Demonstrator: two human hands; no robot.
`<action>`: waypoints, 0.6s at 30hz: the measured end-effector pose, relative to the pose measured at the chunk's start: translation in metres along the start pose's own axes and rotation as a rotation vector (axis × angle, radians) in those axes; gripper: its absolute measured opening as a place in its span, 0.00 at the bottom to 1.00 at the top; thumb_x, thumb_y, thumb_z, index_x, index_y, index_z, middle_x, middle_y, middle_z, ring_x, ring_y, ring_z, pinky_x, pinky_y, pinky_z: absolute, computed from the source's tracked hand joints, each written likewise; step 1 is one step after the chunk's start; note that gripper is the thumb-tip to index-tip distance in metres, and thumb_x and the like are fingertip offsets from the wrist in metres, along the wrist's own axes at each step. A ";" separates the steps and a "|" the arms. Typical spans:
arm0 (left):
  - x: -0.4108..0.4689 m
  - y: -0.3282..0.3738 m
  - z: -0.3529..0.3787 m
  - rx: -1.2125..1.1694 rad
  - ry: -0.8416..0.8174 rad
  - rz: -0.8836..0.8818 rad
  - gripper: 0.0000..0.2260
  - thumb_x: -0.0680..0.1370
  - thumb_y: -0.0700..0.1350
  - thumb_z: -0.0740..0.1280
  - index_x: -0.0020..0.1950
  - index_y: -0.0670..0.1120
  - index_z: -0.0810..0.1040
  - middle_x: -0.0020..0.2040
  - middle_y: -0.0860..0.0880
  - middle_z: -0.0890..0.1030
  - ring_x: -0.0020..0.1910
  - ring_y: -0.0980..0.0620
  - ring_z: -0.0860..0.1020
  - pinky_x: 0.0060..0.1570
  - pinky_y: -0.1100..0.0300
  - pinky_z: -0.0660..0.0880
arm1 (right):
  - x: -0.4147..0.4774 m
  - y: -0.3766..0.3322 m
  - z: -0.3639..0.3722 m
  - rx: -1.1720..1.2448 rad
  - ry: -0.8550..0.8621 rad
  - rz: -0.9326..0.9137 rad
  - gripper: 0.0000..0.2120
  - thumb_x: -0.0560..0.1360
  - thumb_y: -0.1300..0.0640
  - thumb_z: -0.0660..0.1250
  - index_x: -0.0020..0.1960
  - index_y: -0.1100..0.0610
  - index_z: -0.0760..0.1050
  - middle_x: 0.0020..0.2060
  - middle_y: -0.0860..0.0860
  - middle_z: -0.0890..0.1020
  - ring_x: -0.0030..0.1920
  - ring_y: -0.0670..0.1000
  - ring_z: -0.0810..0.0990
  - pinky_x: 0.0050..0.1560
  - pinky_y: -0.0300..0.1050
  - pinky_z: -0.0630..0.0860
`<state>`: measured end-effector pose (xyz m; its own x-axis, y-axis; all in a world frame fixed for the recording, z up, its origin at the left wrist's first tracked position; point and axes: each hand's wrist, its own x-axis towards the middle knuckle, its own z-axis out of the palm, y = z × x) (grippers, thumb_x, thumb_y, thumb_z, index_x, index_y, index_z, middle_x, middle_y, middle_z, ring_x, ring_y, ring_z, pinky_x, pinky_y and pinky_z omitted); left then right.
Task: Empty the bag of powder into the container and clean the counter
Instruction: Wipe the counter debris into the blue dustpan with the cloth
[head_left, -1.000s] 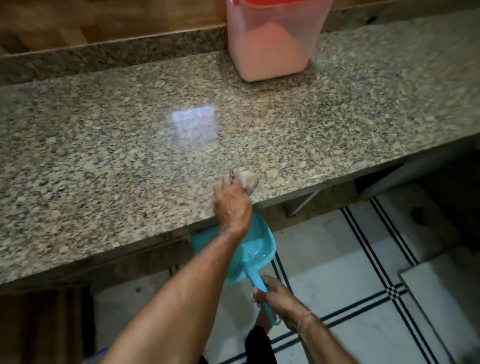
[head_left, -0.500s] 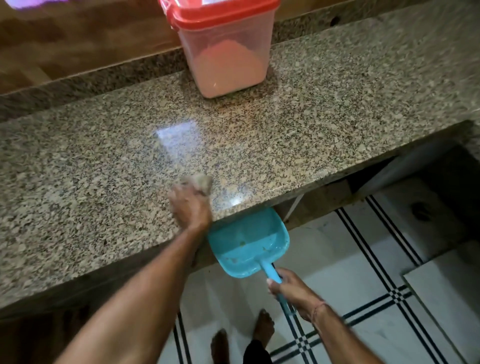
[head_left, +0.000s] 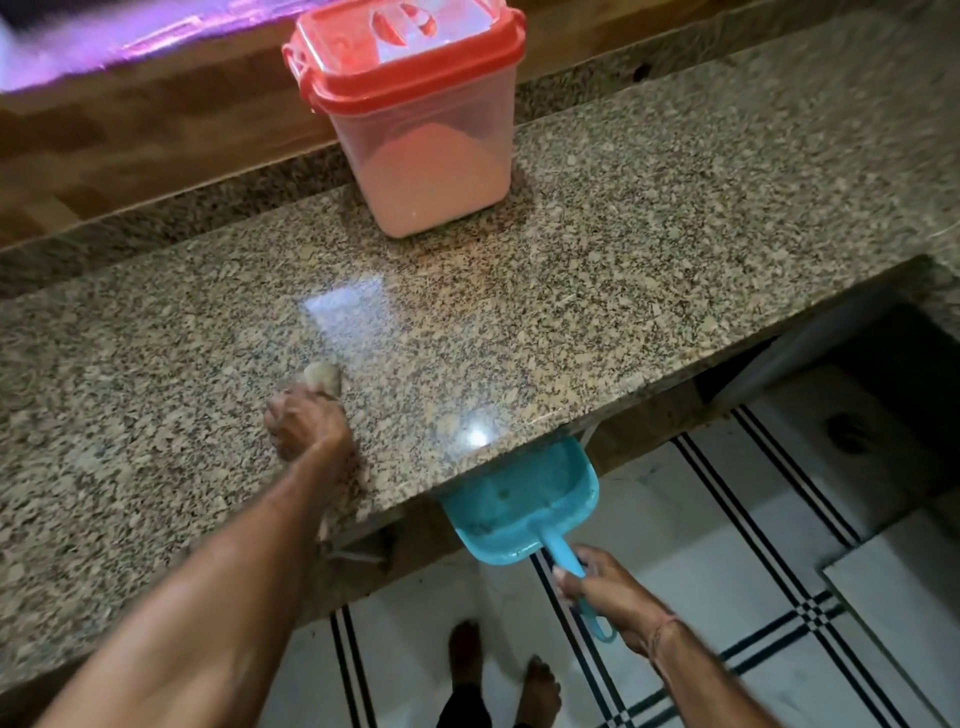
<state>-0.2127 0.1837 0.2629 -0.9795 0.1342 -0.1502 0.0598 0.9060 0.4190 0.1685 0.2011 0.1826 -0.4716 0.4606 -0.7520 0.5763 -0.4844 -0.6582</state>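
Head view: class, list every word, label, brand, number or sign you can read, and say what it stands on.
No text can be read.
Lid: a moulded mark, too blurred to read.
Dustpan, cloth, counter: no writing shows.

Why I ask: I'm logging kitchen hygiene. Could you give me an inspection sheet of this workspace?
Surface: granite counter, glossy with glare; no spilled powder can be made out against the speckle.
Job's things: container at the back, red lid on, powder inside; no bag seen.
Clutter: nothing seen.
Hands: left hand grips a wadded cloth on the counter; right hand grips the handle of the blue dustpan, held under the front edge, a few specks in it.
Cables: nothing seen.
Surroundings: white tiled floor with dark lines, bare feet on it; wooden surface behind the counter.
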 end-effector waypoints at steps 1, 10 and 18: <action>0.000 0.010 0.011 0.042 0.007 0.068 0.11 0.84 0.48 0.61 0.63 0.45 0.74 0.58 0.41 0.71 0.51 0.43 0.71 0.47 0.51 0.72 | 0.003 -0.001 -0.001 0.005 -0.005 0.001 0.11 0.81 0.61 0.66 0.63 0.58 0.76 0.42 0.52 0.79 0.41 0.48 0.77 0.48 0.43 0.77; -0.087 0.094 0.070 -0.177 -0.330 0.787 0.18 0.83 0.61 0.55 0.60 0.53 0.79 0.48 0.51 0.74 0.47 0.51 0.75 0.44 0.58 0.76 | 0.008 -0.023 -0.013 -0.030 0.041 0.038 0.07 0.81 0.58 0.67 0.58 0.54 0.77 0.42 0.49 0.80 0.41 0.45 0.78 0.47 0.41 0.76; 0.057 0.099 0.042 -0.034 -0.079 0.192 0.14 0.83 0.45 0.59 0.64 0.44 0.77 0.67 0.38 0.73 0.66 0.38 0.71 0.62 0.47 0.69 | 0.004 -0.011 -0.022 -0.019 0.107 0.108 0.10 0.79 0.55 0.69 0.60 0.50 0.78 0.46 0.49 0.81 0.46 0.47 0.78 0.53 0.43 0.76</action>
<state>-0.2542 0.2981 0.2584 -0.9325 0.3356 -0.1332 0.2365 0.8466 0.4768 0.1749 0.2241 0.1879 -0.3328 0.4839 -0.8094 0.6327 -0.5219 -0.5722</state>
